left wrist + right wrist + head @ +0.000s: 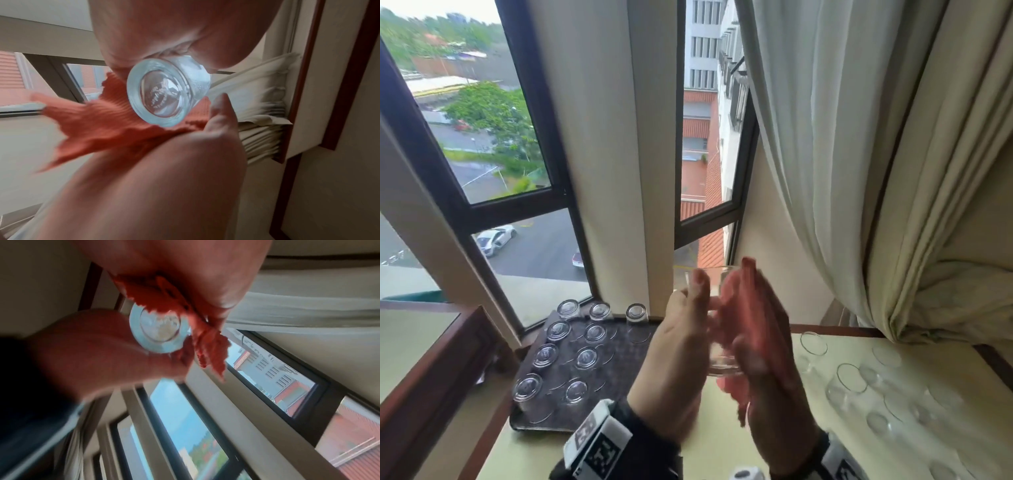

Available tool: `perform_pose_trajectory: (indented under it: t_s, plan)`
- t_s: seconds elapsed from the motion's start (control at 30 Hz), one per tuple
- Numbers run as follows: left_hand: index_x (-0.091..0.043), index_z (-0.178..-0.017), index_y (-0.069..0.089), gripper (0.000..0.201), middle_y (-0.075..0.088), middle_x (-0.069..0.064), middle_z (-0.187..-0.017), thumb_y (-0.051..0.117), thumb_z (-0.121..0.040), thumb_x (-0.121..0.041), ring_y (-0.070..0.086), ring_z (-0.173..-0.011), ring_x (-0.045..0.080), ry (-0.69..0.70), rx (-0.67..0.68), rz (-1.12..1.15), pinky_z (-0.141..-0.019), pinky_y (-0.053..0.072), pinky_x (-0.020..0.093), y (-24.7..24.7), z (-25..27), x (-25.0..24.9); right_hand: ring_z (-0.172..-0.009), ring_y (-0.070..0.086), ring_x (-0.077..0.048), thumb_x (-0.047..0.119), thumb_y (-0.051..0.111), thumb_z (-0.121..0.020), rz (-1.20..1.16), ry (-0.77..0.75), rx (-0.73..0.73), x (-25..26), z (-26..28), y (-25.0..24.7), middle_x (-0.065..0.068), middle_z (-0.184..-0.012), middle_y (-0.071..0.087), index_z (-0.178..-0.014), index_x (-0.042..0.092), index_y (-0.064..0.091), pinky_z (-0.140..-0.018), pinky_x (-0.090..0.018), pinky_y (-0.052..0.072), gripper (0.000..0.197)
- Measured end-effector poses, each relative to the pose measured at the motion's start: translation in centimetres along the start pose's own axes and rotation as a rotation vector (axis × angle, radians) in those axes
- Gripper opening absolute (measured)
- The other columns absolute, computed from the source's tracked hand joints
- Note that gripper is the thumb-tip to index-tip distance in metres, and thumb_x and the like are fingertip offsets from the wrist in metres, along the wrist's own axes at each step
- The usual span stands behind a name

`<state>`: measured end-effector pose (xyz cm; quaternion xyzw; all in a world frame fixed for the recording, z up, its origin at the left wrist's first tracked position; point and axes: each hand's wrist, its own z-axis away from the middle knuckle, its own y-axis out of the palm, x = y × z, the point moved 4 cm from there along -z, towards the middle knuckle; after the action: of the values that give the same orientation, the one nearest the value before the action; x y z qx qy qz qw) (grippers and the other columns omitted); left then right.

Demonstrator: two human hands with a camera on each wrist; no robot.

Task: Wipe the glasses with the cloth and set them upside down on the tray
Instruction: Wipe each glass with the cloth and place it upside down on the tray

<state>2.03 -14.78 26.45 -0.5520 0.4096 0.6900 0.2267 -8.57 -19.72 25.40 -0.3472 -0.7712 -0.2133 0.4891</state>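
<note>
Mid-wipe, up in the air above the bench (763,455). Left hand (681,346) wrapped round a clear glass (168,92), fingers curled on its wall, thick base turned toward the wrist. Right hand (760,329) pinching the orange cloth (98,123) against the glass, rubbing its side. Blurred, so exact finger placement hard to call. Probably slick and breakable, heavy at the base, thin at the rim: best held round the wall, never by the lip. Cloth soft and ribbed, bunching easily. Down left, dark tray (626,349) carrying upturned glasses (558,330) in rows. To the right on the bench, more upright glasses (851,377) waiting.
</note>
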Motion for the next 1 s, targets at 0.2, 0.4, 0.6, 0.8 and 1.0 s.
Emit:
perform_pose_trajectory:
  t_s: [0.2, 0.4, 0.6, 0.8, 1.0]
  plan:
    - [-0.025, -0.131, 0.065, 0.075, 0.076, 0.007, -0.124, 0.044, -0.091, -0.085, 0.073, -0.116, 0.026, 0.046, -0.006, -0.039, -0.106, 0.052, 0.053, -0.8, 0.1, -0.9, -0.152, 0.027, -0.024, 0.024, 0.037, -0.108, 0.159, -0.298, 0.101, 2.9, -1.2, 1.7, -0.01, -0.163, 0.032, -0.156, 0.01, 0.034, -0.122, -0.033, 0.029, 0.05]
    - [-0.029, -0.121, 0.063, 0.051, 0.069, 0.006, -0.122, 0.042, -0.1, -0.07, 0.07, -0.109, 0.025, 0.067, -0.036, -0.061, -0.092, 0.056, 0.04, -2.4, -0.6, -2.9, -0.113, 0.057, -0.029, 0.059, 0.043, -0.102, 0.158, -0.152, 0.01, -0.4, 2.5, 2.6, -0.011, -0.138, 0.061, -0.151, 0.044, 0.04, -0.092, -0.05, 0.052, 0.051]
    - [-0.033, -0.119, 0.065, 0.058, 0.079, -0.002, -0.107, 0.043, -0.096, -0.082, 0.076, -0.101, 0.018, 0.044, 0.008, -0.08, -0.101, 0.055, 0.048, -1.0, 0.3, -1.4, -0.091, 0.069, -0.031, 0.082, 0.051, -0.081, -0.046, 0.026, -0.02, 1.1, -1.7, 1.4, -0.007, -0.103, 0.072, -0.124, 0.046, 0.067, -0.073, -0.017, 0.055, 0.059]
    - [-0.029, -0.135, 0.061, 0.079, 0.072, 0.015, -0.13, 0.043, -0.088, -0.09, 0.073, -0.115, 0.032, 0.007, -0.096, 0.042, -0.099, 0.055, 0.055, -1.8, -2.4, -2.7, -0.108, 0.058, -0.003, 0.079, 0.038, -0.091, 0.112, -0.017, 0.106, 0.8, -0.8, 2.0, 0.032, -0.126, 0.06, -0.134, 0.056, 0.054, -0.089, -0.02, 0.046, 0.051]
    - [0.004, -0.133, 0.056, 0.107, 0.072, 0.025, -0.109, 0.09, -0.064, -0.071, 0.078, -0.082, 0.022, 0.005, -0.065, -0.047, -0.069, 0.062, 0.03, -1.8, -3.1, -3.0, -0.116, 0.064, -0.025, 0.069, 0.047, -0.094, -0.018, 0.018, 0.028, 0.2, -1.3, 1.9, 0.001, -0.125, 0.068, -0.145, 0.038, 0.051, -0.095, -0.025, 0.051, 0.059]
